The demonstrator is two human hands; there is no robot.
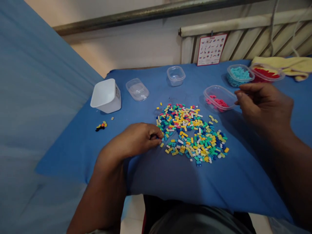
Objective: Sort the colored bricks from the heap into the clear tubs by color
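A heap of several small plastic bricks [192, 133] in yellow, green, blue, white and pink lies on the blue cloth [170, 185]. My left hand [140, 138] rests at the heap's left edge, fingers curled in a pinch; what they hold is too small to name. My right hand [264, 104] hovers at the right, beside a clear tub of pink bricks [219, 98], with fingertips pressed together just over its rim; nothing in them can be made out.
A white box [106, 96], a clear lid [137, 89] and an empty clear tub [175, 75] stand at the back left. Tubs of light blue bricks [240, 75] and red bricks [266, 72] sit at back right, beside a yellow cloth [292, 65]. A few stray bricks [101, 126] lie left.
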